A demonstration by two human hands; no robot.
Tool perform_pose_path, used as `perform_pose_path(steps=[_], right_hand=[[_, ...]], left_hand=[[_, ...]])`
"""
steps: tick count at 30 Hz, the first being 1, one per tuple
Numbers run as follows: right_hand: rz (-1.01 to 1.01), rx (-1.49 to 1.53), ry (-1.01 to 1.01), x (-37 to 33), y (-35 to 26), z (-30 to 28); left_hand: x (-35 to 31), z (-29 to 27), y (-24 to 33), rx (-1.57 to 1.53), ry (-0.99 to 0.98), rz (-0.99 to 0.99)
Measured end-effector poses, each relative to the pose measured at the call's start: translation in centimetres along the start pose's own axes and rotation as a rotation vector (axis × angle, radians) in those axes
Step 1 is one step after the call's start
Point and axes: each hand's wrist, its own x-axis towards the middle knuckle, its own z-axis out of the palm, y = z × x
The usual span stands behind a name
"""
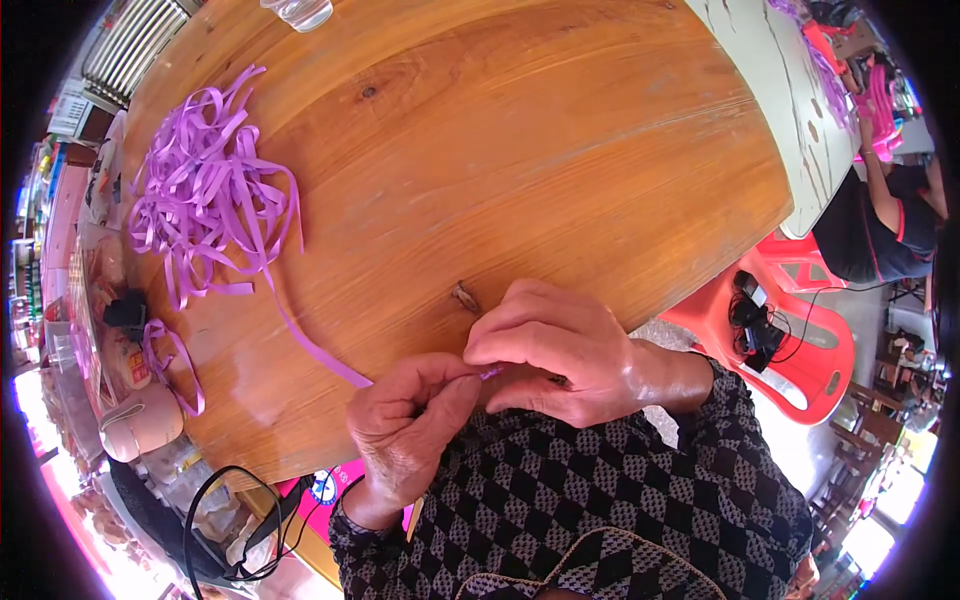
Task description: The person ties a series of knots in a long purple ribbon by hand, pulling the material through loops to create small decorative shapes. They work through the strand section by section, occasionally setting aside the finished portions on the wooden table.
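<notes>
Two bare hands meet at the near edge of a wooden worktop (560, 190), working a narrow purple strip (310, 345). The left hand (415, 420) is nearly closed, thumb and forefinger pinched together with a bit of purple showing at their tips. The right hand (560, 355) is half curled, its fingertips against those of the left; whether it grips the strip cannot be told, since its own fingers cover the contact. From the left hand the strip runs across the worktop to a tangled heap (215, 185) by the left edge, towards the far corner. A separate-looking purple loop (199, 400) lies nearer, beside a pale pink rounded object (143, 425) at that same edge. Likely faults: a pull on the strip could tighten the heap's crossed loops into a knot or drag the whole mass along; a loosened pinch could let the small worked end slip, twist or unfold.
</notes>
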Motion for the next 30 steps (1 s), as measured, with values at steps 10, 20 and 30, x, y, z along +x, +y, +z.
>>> perform_pose_path(steps=[10,20,30], right_hand=[[-0.129,-0.028,0.022,-0.3,0.5,0.4],[-0.252,-0.012,-0.124,-1.3,-0.1,0.1],[-0.310,-0.127,-0.461,0.9,-1.0,-0.7]], left_hand=[[0.0,-0.5,-0.2,0.015,-0.050,0.045],[-0.8,-1.9,0.4,0.191,-0.206,0.005],[-1.7,-3.3,0.3,0.368,-0.273,0.321]])
